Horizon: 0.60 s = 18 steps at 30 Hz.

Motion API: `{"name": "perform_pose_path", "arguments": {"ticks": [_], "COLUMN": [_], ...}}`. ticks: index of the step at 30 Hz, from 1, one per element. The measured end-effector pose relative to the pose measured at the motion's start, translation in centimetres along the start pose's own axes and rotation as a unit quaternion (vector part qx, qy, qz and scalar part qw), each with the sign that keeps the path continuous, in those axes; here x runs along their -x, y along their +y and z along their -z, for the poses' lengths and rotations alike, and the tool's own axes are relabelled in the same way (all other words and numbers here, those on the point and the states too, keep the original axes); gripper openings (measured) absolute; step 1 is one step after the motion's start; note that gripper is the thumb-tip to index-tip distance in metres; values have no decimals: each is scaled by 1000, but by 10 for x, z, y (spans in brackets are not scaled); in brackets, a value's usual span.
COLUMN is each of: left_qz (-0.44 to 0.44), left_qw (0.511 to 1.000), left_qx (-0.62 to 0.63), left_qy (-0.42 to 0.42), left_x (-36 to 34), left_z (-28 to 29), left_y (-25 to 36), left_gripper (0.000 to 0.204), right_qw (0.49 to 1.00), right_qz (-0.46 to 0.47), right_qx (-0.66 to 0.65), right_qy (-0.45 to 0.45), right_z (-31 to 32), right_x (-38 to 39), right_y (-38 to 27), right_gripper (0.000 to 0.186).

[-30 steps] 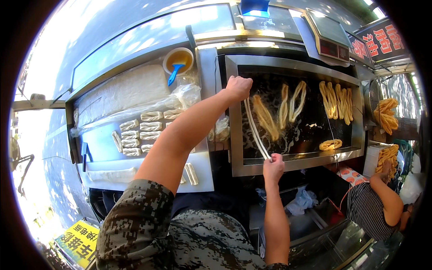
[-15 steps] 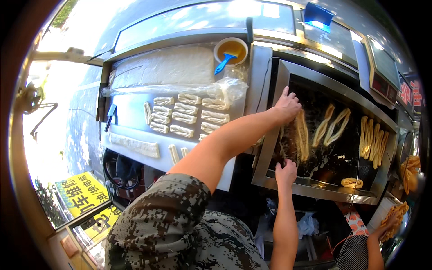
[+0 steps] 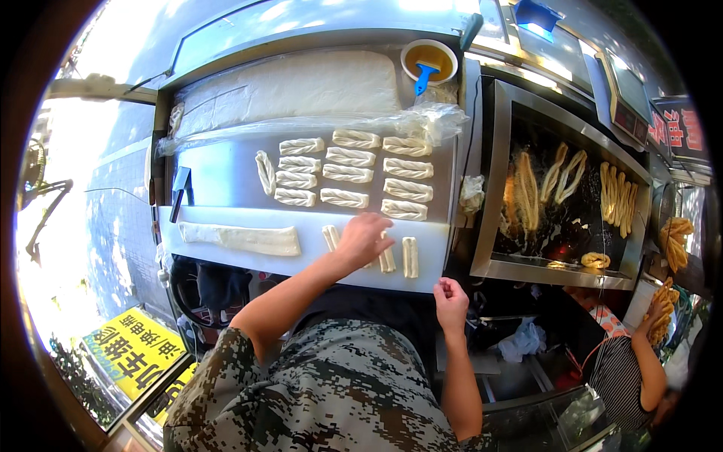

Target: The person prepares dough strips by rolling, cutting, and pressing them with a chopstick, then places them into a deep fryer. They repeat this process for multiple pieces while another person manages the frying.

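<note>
My left hand (image 3: 363, 239) is over the white cutting board (image 3: 226, 262), thumb and fingers apart, just above a row of short dough strips (image 3: 410, 258). It partly covers some of the strips. My right hand (image 3: 451, 303) is off the board's front right corner, fingers curled in, with nothing visible in them. Left of the strips lies a long flat piece of dough (image 3: 241, 238). Behind the board, several twisted dough pieces (image 3: 349, 156) rest in columns on a metal worktop (image 3: 218, 169). To the right, golden fried dough sticks (image 3: 526, 192) float in a fryer (image 3: 489, 181) of dark oil.
A big dough slab (image 3: 294, 89) under plastic film lies at the back, beside a bowl (image 3: 452, 60) of yellowish liquid with a blue brush (image 3: 423, 78). A blue-handled scraper (image 3: 181, 184) is at left. Another person (image 3: 629, 369) at lower right holds fried dough (image 3: 663, 313).
Both hands have left the fryer; the left is now over the dough strips, the right beside the board's corner. My view has shifted, showing more of the board.
</note>
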<state>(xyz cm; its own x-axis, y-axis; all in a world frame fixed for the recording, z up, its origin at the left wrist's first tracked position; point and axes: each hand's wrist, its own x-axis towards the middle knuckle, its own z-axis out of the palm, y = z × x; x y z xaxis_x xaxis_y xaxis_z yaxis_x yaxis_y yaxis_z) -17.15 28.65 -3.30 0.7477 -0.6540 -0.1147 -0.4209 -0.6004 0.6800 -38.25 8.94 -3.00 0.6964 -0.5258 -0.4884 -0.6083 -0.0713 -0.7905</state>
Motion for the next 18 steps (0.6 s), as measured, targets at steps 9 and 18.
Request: {"name": "perform_pose_path", "arguments": {"ticks": [9,18], "left_qz": [-113,169], "left_qw": [984,728], "left_qx": [-24,578], "left_qy": [-138,-328], "left_x": [-17,26], "left_z": [-62,18], "left_y": [21,14], "left_gripper": [16,37], "right_qw": [991,888], "right_qz": [-23,-90], "right_qx": [-42,-422], "right_qy": [128,-160], "right_z": [-75,-74], "right_x": [11,50], "right_y": [28,-56], "right_gripper": [33,48]}}
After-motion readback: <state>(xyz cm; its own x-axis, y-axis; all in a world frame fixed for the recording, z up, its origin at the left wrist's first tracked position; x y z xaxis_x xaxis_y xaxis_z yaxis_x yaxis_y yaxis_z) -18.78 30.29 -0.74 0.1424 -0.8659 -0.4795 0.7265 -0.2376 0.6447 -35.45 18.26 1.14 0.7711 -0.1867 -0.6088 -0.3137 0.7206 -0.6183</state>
